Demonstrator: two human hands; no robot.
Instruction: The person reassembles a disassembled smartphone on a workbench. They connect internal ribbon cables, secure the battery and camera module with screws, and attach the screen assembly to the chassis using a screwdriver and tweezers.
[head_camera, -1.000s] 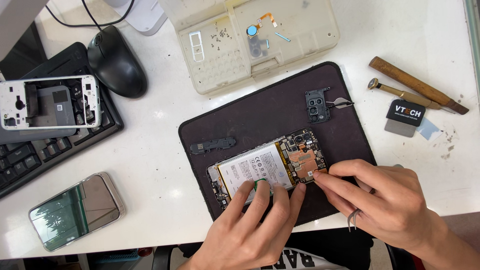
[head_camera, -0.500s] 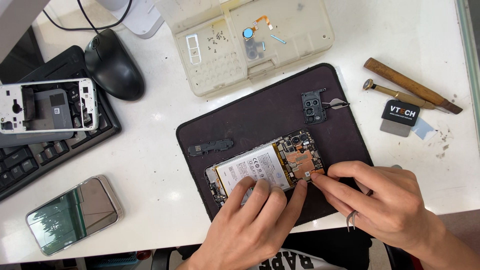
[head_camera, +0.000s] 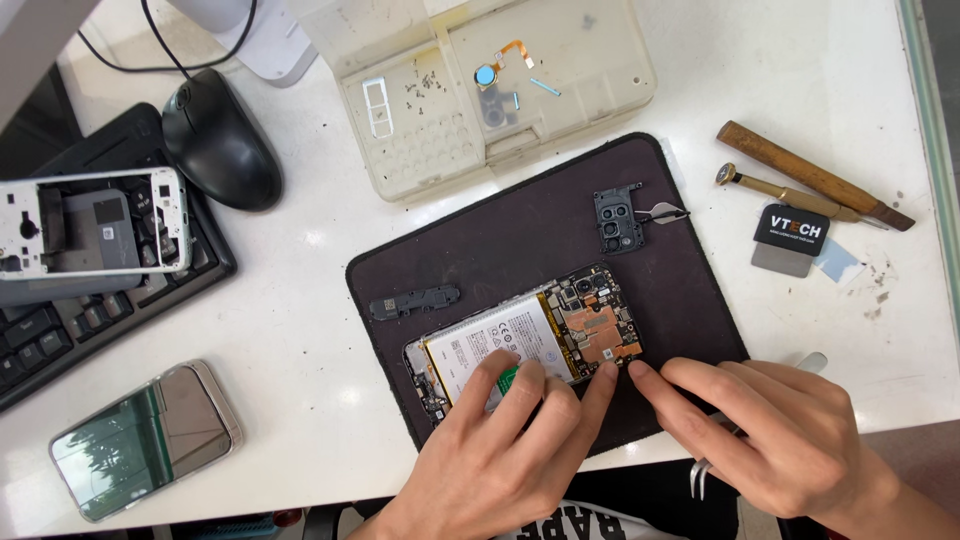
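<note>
Black mat (head_camera: 520, 230) under opened phone (head_camera: 525, 340). Our L hand (head_camera: 510, 450) presses battery, fingers flat, no clench; R hand (head_camera: 780, 440) grasps tweezers (head_camera: 700, 475), fingertip at board. Fragile — we'd hold by edges.

Left hand (head_camera: 510, 440) rests fingers on the white battery of an opened smartphone with exposed copper-toned circuit board (head_camera: 525, 340), lying on a dark rectangular work mat (head_camera: 520, 230). Right hand (head_camera: 780, 440), just beside, touches the phone's corner with a fingertip and carries metal tweezers (head_camera: 705, 475) beneath its palm.
</note>
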